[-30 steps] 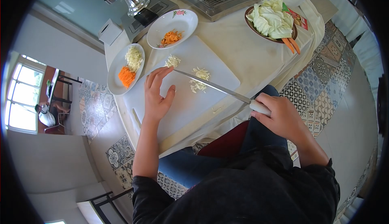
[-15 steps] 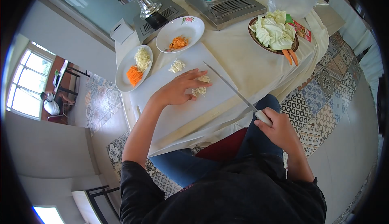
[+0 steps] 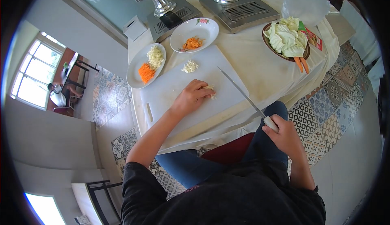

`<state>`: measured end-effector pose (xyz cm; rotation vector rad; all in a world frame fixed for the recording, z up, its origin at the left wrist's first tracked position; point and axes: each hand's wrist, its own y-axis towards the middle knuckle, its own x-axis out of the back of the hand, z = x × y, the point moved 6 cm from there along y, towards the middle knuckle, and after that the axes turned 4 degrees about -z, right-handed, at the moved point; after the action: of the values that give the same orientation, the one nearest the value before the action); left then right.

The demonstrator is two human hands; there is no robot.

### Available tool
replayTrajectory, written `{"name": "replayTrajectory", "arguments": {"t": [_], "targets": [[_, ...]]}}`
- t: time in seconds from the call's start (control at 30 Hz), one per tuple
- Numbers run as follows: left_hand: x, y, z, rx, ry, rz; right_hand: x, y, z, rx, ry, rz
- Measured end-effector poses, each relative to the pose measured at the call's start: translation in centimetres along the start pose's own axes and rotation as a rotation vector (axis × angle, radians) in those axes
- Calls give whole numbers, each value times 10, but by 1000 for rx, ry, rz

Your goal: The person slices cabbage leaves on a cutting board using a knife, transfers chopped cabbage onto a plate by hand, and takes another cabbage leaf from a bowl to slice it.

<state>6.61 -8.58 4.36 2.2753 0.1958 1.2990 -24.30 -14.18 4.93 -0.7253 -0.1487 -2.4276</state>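
Observation:
My left hand (image 3: 190, 99) is closed over a pile of pale shredded cabbage (image 3: 209, 88) on the white cutting board (image 3: 170, 119). A smaller cabbage pile (image 3: 189, 66) lies farther up the board. In my right hand (image 3: 281, 132) is the white handle of a long knife (image 3: 243, 93), its blade slanting up and left over the board's right edge. Beside the board, an oval plate (image 3: 133, 75) holds shredded cabbage and grated carrot (image 3: 146, 73). A flowered plate (image 3: 208, 34) with orange shreds (image 3: 192, 43) stands just beyond the board.
A brown bowl (image 3: 273, 51) with cabbage leaves and carrots stands on the right, near a packet (image 3: 314, 40) and a plastic bag (image 3: 304, 3). Metal appliances (image 3: 239, 10) stand at the back beside a white box (image 3: 134, 28). A person (image 3: 58, 95) sits far left.
My left hand has moved from the far cabbage pile to the nearer one and closed over it. The knife in my right hand has tilted more steeply, away from the far pile.

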Motion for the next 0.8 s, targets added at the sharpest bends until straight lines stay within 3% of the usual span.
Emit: {"name": "replayTrajectory", "arguments": {"t": [0.27, 0.53, 0.8], "targets": [[7, -3, -7, -80, 154, -68, -4, 3, -1, -13, -39, 20], [44, -1, 16, 156, 78, -144, -23, 21, -5, 10, 48, 31], [141, 23, 135, 266, 319, -369, -39, 49, -4, -45, 114, 92]]}}
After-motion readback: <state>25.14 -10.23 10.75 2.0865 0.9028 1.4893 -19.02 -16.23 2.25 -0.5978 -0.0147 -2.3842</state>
